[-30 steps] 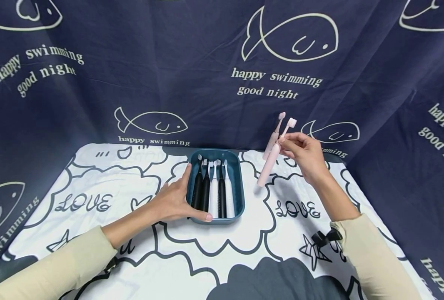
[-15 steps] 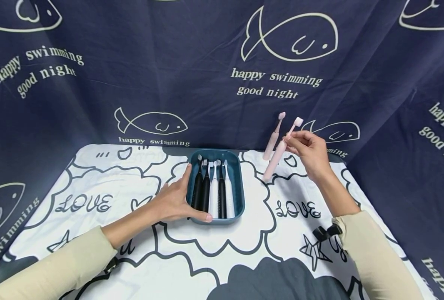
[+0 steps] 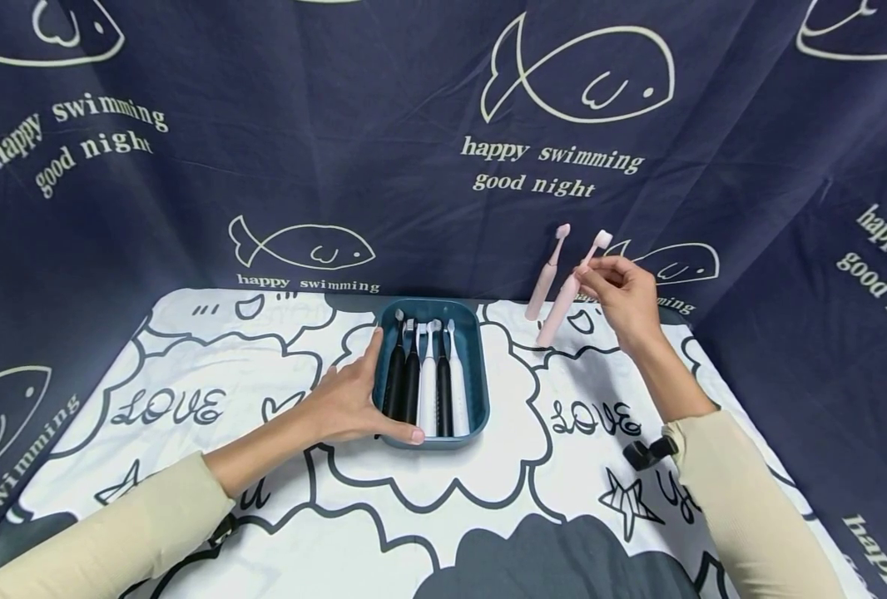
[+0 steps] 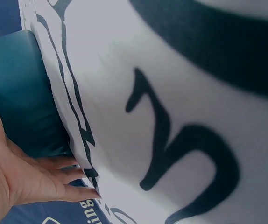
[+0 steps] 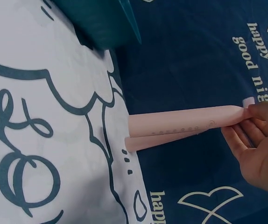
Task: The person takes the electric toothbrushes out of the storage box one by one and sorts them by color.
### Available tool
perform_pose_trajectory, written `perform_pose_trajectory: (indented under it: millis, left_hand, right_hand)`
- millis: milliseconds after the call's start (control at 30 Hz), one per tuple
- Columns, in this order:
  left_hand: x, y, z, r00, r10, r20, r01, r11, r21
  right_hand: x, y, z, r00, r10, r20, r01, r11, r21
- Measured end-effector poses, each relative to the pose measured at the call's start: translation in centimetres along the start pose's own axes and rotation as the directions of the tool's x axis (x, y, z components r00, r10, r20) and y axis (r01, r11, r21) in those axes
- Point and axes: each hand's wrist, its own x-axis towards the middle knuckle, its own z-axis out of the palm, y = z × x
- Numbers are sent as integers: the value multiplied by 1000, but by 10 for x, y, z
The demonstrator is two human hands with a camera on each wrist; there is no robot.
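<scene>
My right hand point(image 3: 626, 304) pinches a pink electric toothbrush point(image 3: 559, 311) near its neck, brush head up and handle slanting down to the left. A second pink electric toothbrush point(image 3: 542, 291) stands nearly upright at the back of the table, just left of the held one. In the right wrist view the held toothbrush point(image 5: 185, 120) partly covers it. My left hand point(image 3: 349, 395) rests at the left front corner of a blue bin point(image 3: 477, 374), thumb on the front rim, straight fingers along its side. Black and white electric toothbrushes point(image 3: 428, 383) lie side by side in the bin.
A white cloth with black cartoon print point(image 3: 219, 466) covers the table. Dark blue fabric with fish prints point(image 3: 398, 150) hangs behind it and at both sides. A strip of bin floor shows right of the toothbrushes.
My right hand has moved right and slightly back with the held toothbrush, opening a gap between it and the standing one. The left hand and the bin have not moved.
</scene>
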Motion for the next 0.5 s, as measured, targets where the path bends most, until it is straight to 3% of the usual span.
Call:
perform_pose_trajectory:
  millis: [233, 500]
  left_hand:
    - [0, 0, 1, 1000, -7, 6, 7, 1000, 9]
    - [1, -1, 1, 1000, 1, 4, -1, 1000, 11]
  right_hand:
    - [6, 9, -2, 999, -22, -32, 22, 1000, -5]
    - [12, 15, -3, 996, -70, -63, 63, 993, -101]
